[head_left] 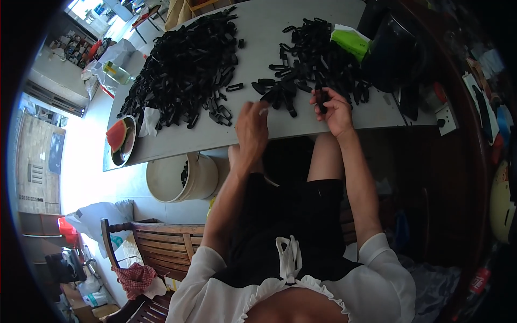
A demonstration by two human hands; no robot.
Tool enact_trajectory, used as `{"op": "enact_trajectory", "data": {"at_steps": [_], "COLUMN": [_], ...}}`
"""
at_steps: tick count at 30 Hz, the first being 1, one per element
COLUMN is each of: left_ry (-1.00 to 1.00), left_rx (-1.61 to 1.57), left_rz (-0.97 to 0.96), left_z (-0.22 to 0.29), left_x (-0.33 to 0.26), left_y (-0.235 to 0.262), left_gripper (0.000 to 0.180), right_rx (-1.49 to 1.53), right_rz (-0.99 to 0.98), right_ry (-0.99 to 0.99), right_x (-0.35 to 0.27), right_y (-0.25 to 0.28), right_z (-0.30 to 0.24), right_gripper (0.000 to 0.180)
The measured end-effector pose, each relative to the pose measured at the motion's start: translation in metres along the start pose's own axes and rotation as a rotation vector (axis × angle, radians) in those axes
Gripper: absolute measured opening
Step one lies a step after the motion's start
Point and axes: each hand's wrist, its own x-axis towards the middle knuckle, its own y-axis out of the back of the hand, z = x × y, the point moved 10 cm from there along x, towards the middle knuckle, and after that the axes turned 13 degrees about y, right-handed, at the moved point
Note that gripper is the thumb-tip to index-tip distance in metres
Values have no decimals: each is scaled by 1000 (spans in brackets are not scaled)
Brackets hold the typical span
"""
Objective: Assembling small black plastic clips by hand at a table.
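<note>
The left hand (252, 128) hid its palm (whether it held anything was unclear). The right hand (337, 114) partly covered a black part (321, 100); the upper edge cropped the table (261, 40).

At my nine o'clock I see a red watermelon slice (116, 135) resting in a round metal bowl (129, 145), with a crumpled white tissue (149, 121) just beside it. I have a clear bottle (118, 74) at ten, a bright green-and-white packet (350, 43) at one, and, toward half past seven, a slatted brown wooden bench (167, 245) near a red-and-white checked cloth (134, 280).
</note>
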Motion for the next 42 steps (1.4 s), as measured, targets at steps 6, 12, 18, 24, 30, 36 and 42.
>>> {"op": "enact_trajectory", "data": {"at_steps": [6,12,18,24,30,36,42], "left_ry": [-80,56,630,680,726,710,693], "left_rx": [147,-108,-1082,-1287,-1308,-1415,-1459], "left_rz": [15,17,-438,-577,-589,-617,-594], "left_z": [-18,-32,-43,-26,-28,-31,-37], "left_x": [38,43,11,-30,-62,-77,-77], "left_y": [-30,-23,-44,-35,-36,-30,-19], "left_gripper": [19,15,15,15,18,20,19], "right_rx": [-113,-67,-24,226,97,32,-102], "right_rz": [49,60,-29,-98,-85,-64,-120], "right_ry": [-77,106,65,-49,-119,-141,-103], "right_x": [-1,-7,-20,-47,-77,-94,-100], "right_y": [1,1,-8,-63,-83,-91,-105], "right_z": [11,-3,0,5,26,34,33], "right_gripper": [17,13,12,8,11,10,11]}}
